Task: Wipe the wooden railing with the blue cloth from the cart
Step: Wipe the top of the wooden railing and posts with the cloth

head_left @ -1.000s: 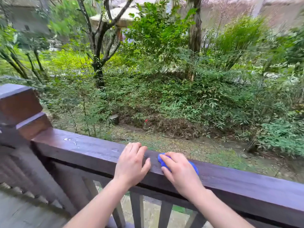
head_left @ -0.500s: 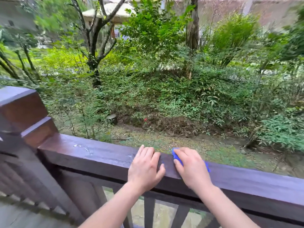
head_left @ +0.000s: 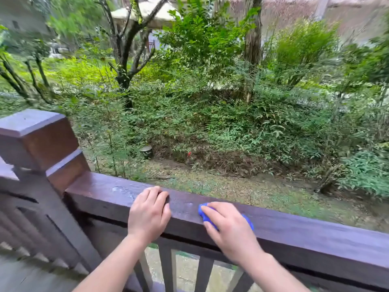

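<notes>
My right grip (head_left: 229, 230) lies on top of the blue cloth (head_left: 202, 210) and holds it bunched under bent fingers and palm, pressed on the upper face of the wooden railing (head_left: 315, 234). My left grip (head_left: 148, 216) holds nothing; it rests with bent fingers on the same rail, near the right grip and on its left side. I judge that the wiping is in progress. To do it well I should keep the cloth flat under an even pressure, push in long strokes along the grain, and also cover the near and far edges of the rail, not only the middle. Some pale wet marks (head_left: 122, 190) lie just beyond the left grip, toward the corner post (head_left: 40, 140); that hand must go away before the cloth can reach them. Most of the cloth is hidden under my hand, so I cannot tell how it is folded or how dirty it is. The cart is not in view, the railing is cut off at the right, and the picture is blurred at the borders.
</notes>
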### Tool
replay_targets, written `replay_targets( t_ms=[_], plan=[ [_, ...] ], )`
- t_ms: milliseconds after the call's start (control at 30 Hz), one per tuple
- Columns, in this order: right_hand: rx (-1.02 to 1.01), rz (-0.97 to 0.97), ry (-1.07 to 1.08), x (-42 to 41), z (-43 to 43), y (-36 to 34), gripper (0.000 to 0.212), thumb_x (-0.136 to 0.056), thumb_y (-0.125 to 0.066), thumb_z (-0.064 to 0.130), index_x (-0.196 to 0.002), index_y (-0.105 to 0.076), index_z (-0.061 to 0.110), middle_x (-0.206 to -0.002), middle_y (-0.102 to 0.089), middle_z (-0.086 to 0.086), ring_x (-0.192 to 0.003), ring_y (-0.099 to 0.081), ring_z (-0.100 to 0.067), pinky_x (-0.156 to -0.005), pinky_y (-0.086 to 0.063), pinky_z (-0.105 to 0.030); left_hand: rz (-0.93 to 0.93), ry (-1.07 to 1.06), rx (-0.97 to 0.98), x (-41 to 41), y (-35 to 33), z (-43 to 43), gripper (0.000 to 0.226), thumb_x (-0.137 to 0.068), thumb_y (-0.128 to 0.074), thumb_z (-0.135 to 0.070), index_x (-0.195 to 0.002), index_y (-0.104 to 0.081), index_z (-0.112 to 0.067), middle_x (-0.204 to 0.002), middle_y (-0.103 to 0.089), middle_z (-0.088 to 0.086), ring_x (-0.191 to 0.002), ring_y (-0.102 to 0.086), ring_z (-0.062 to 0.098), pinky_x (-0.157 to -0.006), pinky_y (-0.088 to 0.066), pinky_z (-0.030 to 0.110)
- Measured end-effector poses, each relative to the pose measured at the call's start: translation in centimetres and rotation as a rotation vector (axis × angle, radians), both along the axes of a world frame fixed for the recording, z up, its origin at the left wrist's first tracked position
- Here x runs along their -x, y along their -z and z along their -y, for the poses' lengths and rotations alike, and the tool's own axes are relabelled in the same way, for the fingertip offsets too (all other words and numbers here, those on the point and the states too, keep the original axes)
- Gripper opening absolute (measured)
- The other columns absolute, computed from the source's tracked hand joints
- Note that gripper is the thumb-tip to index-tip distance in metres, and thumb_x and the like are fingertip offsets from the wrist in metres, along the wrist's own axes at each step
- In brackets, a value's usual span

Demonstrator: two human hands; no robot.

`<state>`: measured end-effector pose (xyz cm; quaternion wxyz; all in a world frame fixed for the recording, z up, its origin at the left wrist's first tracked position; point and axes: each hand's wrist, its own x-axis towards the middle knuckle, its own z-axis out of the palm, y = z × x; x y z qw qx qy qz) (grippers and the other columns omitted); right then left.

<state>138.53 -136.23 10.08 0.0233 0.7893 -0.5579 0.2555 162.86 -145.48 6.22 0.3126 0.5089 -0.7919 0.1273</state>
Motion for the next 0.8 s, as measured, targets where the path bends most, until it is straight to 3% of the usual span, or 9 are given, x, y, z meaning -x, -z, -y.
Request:
replay_targets(
  t_ms=[167,333,500,667,800],
  plan=[
    [-0.005,0.08,0.233,1.0,2.7,-1.3,0.032,-0.09,-0.062,0.028,-0.12,-0.063,0.017,-0.117,-0.064,-0.001,-0.107,-0.057,-0.027,-0.096,-0.045,-0.032,-0.036,0.006,0.046,0.0,0.7,0.5,0.024,-0.09,-0.045,-0.033,-0.101,-0.061,-0.018,-0.107,-0.06,0.004,-0.102,-0.057,0.03,-0.085,-0.049,0.042],
    [0.047,-0.04,-0.062,-2.3,0.5,0.8,0.034,-0.094,-0.05,0.037,-0.124,-0.057,0.023,-0.12,-0.061,0.001,-0.11,-0.055,-0.021,-0.099,-0.04,-0.027,-0.045,0.006,0.076,0.0,1.0,1.0,0.022,-0.088,-0.048,-0.034,-0.099,-0.062,-0.02,-0.105,-0.061,0.003,-0.101,-0.057,0.029,-0.085,-0.047,0.039],
    [-0.028,0.138,0.263,-1.7,3.9,-1.3,0.034,-0.09,-0.061,0.029,-0.122,-0.062,0.019,-0.12,-0.063,0.001,-0.109,-0.055,-0.025,-0.096,-0.041,-0.031,-0.053,0.024,0.106,0.0,1.0,1.0,0.021,-0.088,-0.046,-0.033,-0.095,-0.062,-0.021,-0.103,-0.062,0.002,-0.096,-0.057,0.028,-0.08,-0.046,0.038],
    [-0.032,0.022,-0.073,-4.7,1.6,-0.7,0.035,-0.09,-0.057,0.035,-0.124,-0.059,0.023,-0.121,-0.062,0.003,-0.113,-0.054,-0.018,-0.099,-0.043,-0.029,-0.056,0.025,0.115,0.0,1.2,1.1,0.023,-0.087,-0.048,-0.033,-0.096,-0.064,-0.02,-0.106,-0.064,0.005,-0.097,-0.058,0.03,-0.082,-0.047,0.039],
    [-0.053,0.074,0.117,-3.0,4.3,-1.8,0.035,-0.091,-0.058,0.03,-0.124,-0.061,0.018,-0.122,-0.062,0.001,-0.112,-0.054,-0.024,-0.099,-0.042,-0.031,-0.06,0.026,0.105,0.1,1.0,1.1,0.021,-0.085,-0.05,-0.032,-0.095,-0.064,-0.019,-0.105,-0.063,0.006,-0.096,-0.057,0.03,-0.082,-0.046,0.038]
  ],
)
